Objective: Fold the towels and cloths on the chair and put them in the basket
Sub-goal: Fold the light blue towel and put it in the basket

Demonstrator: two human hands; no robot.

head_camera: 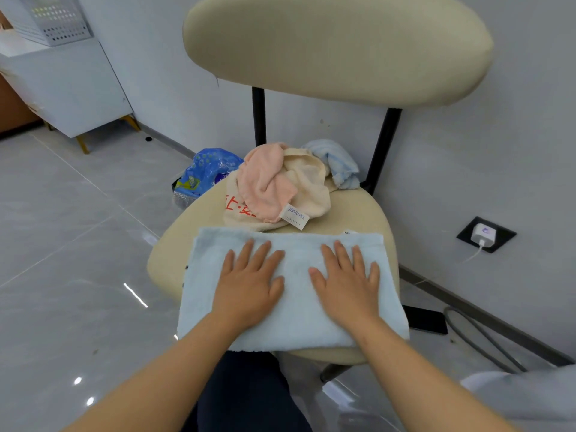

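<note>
A white tag on the pink cloth reads "jeyu"; the cream cloth bears red characters, partly hidden.

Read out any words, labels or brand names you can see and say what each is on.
"jeyu": white sewn tag on the crumpled pink cloth; finer print below it too small to read.
Red characters on the cream cloth: partly covered, not readable.
Print on the blue plastic bag: too blurred.

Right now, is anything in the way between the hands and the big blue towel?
No, nothing visible. The left hand and the right hand lie flat right on the light blue towel. The crumpled cloths sit behind it, nearer the chair back.
</note>
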